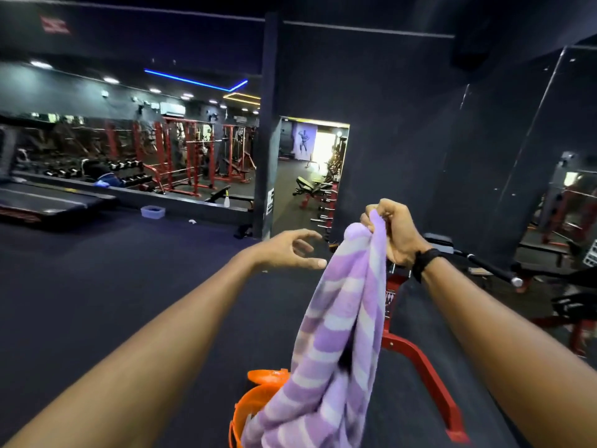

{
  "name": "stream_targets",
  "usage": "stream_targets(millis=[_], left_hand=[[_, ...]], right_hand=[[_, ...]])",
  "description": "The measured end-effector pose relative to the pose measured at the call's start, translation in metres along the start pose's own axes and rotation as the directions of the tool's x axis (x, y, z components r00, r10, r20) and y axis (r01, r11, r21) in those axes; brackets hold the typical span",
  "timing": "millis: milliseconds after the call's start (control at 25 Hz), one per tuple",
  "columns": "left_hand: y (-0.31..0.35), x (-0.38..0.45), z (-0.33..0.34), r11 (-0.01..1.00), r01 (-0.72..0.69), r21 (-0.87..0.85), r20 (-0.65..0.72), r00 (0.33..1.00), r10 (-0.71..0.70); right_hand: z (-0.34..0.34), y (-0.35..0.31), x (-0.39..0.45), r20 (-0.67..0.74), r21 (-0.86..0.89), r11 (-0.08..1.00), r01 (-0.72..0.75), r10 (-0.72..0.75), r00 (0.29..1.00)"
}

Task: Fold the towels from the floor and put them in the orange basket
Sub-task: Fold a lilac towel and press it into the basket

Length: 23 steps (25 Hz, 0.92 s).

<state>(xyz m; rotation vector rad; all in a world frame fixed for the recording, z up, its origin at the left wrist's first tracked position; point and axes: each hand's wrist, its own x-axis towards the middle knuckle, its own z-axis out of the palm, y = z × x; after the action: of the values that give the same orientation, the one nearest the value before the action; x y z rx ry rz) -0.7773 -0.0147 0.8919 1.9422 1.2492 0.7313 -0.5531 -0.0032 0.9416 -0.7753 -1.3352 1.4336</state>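
Observation:
A purple and white striped towel (336, 334) hangs bunched from my right hand (392, 232), which grips its top end at chest height. My left hand (290, 250) is held out just left of the towel's top with fingers loosely spread, holding nothing and apart from the cloth. The orange basket (255, 405) stands on the dark floor below, partly hidden behind the towel's lower end, which hangs in front of its rim.
A red-framed gym machine (420, 357) with a black bar stands right of the basket. A treadmill (48, 202) sits far left, with dumbbell racks and red squat racks behind. A small blue tub (152, 211) lies on the floor. A dark pillar (266, 140) stands ahead.

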Motion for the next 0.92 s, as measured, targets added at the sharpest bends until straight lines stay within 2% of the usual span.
stream_targets(millis=[200,320,400,480,520,560,680,760,840,880,920], left_hand=[[-0.014,0.084,-0.023,0.969,-0.064,-0.238,0.294,0.946,0.135],[-0.028,0.122,-0.042,0.975,-0.028,-0.218,0.382,0.917,0.112],[-0.038,0.134,-0.054,0.999,-0.027,0.044,0.452,0.892,0.004],[-0.057,0.145,-0.063,0.893,-0.05,0.447,0.468,0.864,-0.186],[-0.068,0.151,-0.067,0.831,-0.055,0.553,0.442,0.865,-0.237],[-0.079,0.157,-0.073,0.829,-0.045,0.558,0.429,0.87,-0.242],[-0.098,0.167,-0.091,0.895,0.02,0.446,0.409,0.885,-0.224],[-0.107,0.172,-0.106,0.835,0.026,0.55,0.41,0.862,-0.298],[-0.115,0.174,-0.119,0.74,0.032,0.672,0.346,0.87,-0.352],[-0.118,0.176,-0.125,0.744,0.044,0.667,0.297,0.9,-0.319],[-0.116,0.178,-0.13,0.799,0.048,0.599,0.251,0.937,-0.245]], right_hand=[[0.01,0.01,0.084,0.001,-0.035,0.999,0.0,0.0,1.0],[0.008,0.013,0.122,-0.051,-0.021,1.0,0.012,-0.013,0.999],[0.002,0.012,0.134,-0.072,0.012,1.0,0.003,-0.003,0.997],[-0.006,0.015,0.142,-0.115,0.036,0.999,0.002,0.002,0.993],[-0.012,0.019,0.147,-0.154,0.04,0.999,0.001,0.005,0.988],[-0.019,0.023,0.152,-0.192,0.027,1.0,-0.005,0.01,0.981],[-0.045,0.034,0.166,-0.396,-0.16,0.987,0.016,-0.079,0.915],[-0.071,0.039,0.172,-0.555,-0.275,0.961,0.033,-0.186,0.811],[-0.094,0.041,0.174,-0.612,-0.489,0.871,-0.05,-0.301,0.732],[-0.102,0.042,0.175,-0.576,-0.611,0.779,-0.138,-0.319,0.753],[-0.107,0.046,0.178,-0.513,-0.712,0.666,-0.223,-0.277,0.812]])
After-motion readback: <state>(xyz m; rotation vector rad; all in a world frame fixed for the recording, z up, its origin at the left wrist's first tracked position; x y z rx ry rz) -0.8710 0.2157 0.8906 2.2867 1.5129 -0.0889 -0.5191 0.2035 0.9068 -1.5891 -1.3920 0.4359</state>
